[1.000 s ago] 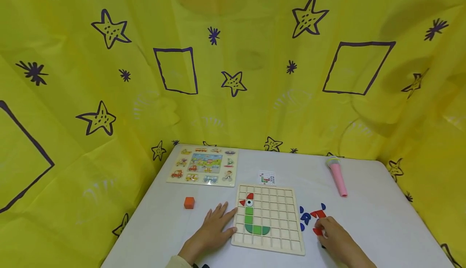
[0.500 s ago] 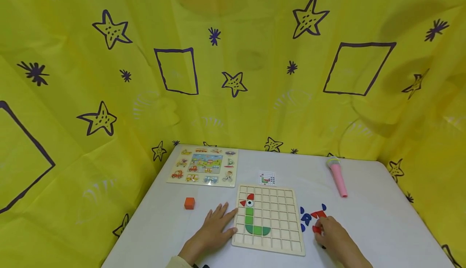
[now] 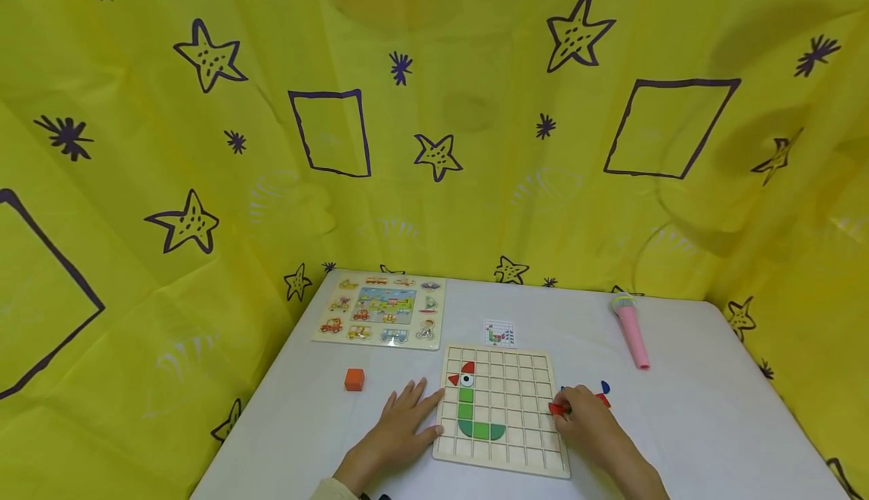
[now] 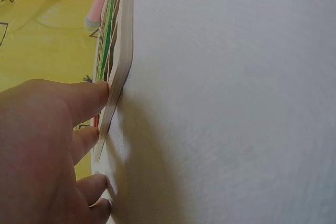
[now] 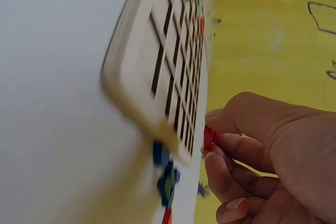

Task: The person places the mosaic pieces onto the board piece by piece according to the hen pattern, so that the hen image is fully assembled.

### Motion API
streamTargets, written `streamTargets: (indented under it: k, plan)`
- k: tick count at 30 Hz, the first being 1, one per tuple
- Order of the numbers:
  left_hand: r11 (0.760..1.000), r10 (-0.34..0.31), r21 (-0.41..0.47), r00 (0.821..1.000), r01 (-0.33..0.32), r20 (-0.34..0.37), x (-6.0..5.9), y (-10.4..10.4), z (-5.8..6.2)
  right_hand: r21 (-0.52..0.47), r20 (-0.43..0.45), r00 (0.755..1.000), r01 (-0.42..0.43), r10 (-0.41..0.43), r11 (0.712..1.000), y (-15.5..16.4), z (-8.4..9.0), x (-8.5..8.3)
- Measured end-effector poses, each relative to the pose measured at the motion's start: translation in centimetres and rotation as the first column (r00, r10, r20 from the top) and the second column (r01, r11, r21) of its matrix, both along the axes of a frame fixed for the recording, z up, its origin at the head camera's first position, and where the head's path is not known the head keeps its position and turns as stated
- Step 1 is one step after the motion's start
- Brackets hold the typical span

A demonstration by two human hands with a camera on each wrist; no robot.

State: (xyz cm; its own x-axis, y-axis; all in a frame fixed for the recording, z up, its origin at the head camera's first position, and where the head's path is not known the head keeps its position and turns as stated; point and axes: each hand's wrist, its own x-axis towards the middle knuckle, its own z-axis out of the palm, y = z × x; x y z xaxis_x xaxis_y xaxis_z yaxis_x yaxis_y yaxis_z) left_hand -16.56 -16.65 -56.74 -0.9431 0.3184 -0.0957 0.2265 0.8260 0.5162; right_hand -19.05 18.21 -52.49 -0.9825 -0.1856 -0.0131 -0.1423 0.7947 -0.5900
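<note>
Left hand (image 3: 397,428): fingers spread flat on the table (image 3: 679,424), fingertips touching the left edge of the grid board (image 3: 502,409). The board lies between the two hands, its long axis running away from the person. Right hand (image 3: 587,424): thumb and fingers pinch a red piece (image 3: 558,408) at the board's right edge, so this hand is the nearer to the open cells, which lie to its left. Loose blue and red pieces (image 5: 165,177) lie just beyond it. No legible writing; a small pattern card (image 3: 498,332) sits beyond the board.
</note>
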Motion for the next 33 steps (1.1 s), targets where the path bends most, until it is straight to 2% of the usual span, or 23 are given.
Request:
streamTargets:
  k: [6,11,16,19,23,33]
  plan:
    - [1.000,0.001,0.000,1.000,-0.001,-0.004,-0.1,-0.1,0.1,-0.017,0.077,0.996,-0.037,0.038,0.999,-4.0,0.2,-1.1]
    - [1.000,0.000,0.007,1.000,0.000,0.002,-0.1,0.0,0.1,-0.010,0.040,0.988,-0.148,0.148,0.989,-6.9,-0.1,-1.5]
    - [1.000,0.000,0.005,1.000,0.000,0.008,-0.1,0.1,-0.1,-0.008,-0.016,0.960,-0.280,0.280,0.960,-8.7,-0.3,-1.4]
    - [1.000,-0.003,0.006,1.000,0.003,0.016,-0.1,0.1,-0.2,-0.009,-0.051,0.943,-0.330,0.330,0.944,-9.3,-0.4,-1.1]
    - [1.000,-0.007,-0.005,1.000,0.007,0.010,-0.1,0.1,-0.1,0.002,-0.063,0.934,-0.351,0.351,0.936,-9.6,-0.6,-0.9]
    - [1.000,-0.008,-0.005,1.000,0.008,-0.002,0.0,-0.1,0.0,0.049,-0.039,0.941,-0.335,0.337,0.941,-9.8,-0.3,-0.9]
